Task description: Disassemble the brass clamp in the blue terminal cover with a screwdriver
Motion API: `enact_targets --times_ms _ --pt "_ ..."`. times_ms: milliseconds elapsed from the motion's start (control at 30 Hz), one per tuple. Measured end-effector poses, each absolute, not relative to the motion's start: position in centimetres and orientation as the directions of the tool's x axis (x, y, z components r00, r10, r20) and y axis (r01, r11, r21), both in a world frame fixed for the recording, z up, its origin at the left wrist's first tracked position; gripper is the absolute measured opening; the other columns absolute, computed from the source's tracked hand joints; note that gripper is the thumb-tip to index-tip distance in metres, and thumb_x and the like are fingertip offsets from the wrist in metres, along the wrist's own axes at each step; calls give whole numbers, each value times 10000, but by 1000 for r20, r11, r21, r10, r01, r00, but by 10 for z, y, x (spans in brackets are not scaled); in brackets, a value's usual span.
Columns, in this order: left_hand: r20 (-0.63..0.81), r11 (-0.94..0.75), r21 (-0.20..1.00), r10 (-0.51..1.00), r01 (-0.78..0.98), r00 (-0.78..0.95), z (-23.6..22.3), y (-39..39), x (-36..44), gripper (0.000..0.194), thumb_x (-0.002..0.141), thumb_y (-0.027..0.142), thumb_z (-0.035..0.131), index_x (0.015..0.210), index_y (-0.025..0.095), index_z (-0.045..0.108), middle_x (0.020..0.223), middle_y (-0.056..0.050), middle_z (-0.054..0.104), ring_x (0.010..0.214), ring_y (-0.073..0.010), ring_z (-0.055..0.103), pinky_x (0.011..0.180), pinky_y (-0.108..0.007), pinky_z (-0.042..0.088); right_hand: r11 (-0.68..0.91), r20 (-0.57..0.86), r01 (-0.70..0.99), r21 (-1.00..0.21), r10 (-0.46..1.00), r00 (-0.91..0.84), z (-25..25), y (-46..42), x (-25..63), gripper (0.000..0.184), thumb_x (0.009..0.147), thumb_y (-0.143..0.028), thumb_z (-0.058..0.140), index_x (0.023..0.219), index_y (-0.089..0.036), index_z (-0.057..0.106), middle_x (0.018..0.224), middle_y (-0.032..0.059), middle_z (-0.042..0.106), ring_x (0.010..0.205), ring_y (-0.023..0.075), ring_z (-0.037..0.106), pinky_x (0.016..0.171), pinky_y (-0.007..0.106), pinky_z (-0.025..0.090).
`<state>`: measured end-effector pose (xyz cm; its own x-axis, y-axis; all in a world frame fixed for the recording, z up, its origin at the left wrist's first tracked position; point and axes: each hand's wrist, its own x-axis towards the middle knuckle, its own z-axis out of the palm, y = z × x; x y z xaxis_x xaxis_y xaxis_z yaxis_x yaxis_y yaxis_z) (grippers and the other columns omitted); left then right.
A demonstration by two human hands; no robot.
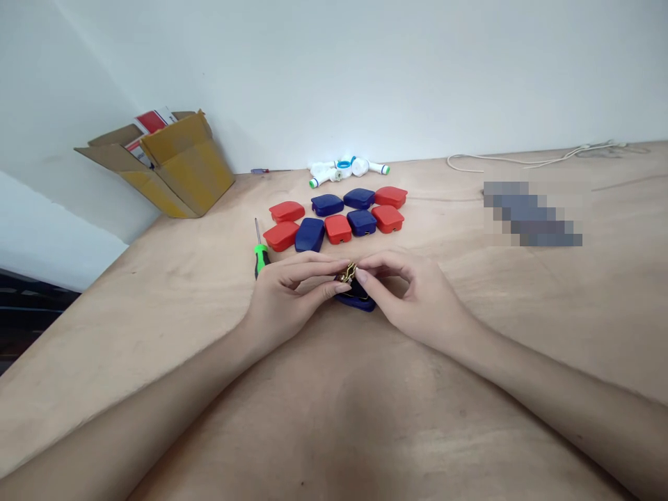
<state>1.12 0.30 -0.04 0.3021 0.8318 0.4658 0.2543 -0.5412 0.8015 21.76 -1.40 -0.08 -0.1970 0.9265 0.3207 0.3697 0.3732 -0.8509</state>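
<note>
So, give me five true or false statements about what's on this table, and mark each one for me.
1. The left hand and right hand both have fingers at a small gold-coloured metal piece. True.
2. The green and black screwdriver lies beyond the right hand. False: it lies beside the left hand.
3. The white items with green tips lie nearer the wall than the red cases and blue cases. True.
4. The cardboard box is closed. False: its flaps stand open.
5. The cases laid out beyond the hands are all red. False: some are blue.
</note>
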Motion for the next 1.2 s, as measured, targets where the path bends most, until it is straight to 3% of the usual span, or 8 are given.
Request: enact_targets --times_ms 267,433,600,800,1067,1200 --pt "454 -531 810 836 250 307 0 2 11 299 815 144 839 1071 297 822 1053 -10 813 940 -154 774 886 -248 665 282 245 229 -932 953 -178 -3 -13 218 80 913 -234 680 988 -206 671 911 29 733 857 187 728 780 343 623" --pt "461 -533 811 836 241 299 0 2 11 286 814 151 840 1061 295 826 1054 -9 812 947 -149 773 892 -232 658 377 322 340 -862 924 -208 -3 -12 219 93 938 -232 637 947 -211 727 979 55 740 931 212 716 849 396 606" --pt "456 -533 806 836 256 306 0 2 11 287 816 145 836 1065 287 826 1052 -17 814 949 -157 773 888 -239 660 332 289 256 -908 938 -190 -6 -12 217 64 895 -221 689 957 -208 685 952 41 730 877 194 721 804 368 625" --pt "463 -538 804 833 253 302 -1 2 9 273 814 178 848 1060 294 828 1058 -15 815 960 -156 768 916 -246 649 354 288 350 -867 930 -227 -2 -13 217 82 928 -225 643 950 -213 720 943 46 736 884 212 706 803 401 605" --pt "449 -527 809 839 258 307 -1 1 10 269 823 179 836 1067 291 826 1074 -26 812 966 -181 768 919 -301 660 312 266 235 -921 941 -207 -7 -11 217 87 893 -210 694 970 -220 654 939 20 721 873 179 723 807 349 620" --pt "439 -515 821 845 247 305 -1 2 10 267 826 186 832 1067 301 824 1072 -25 811 962 -184 768 907 -312 665 344 292 291 -893 934 -208 -3 -13 218 106 917 -221 677 1022 -228 694 949 29 737 891 191 723 828 369 619"
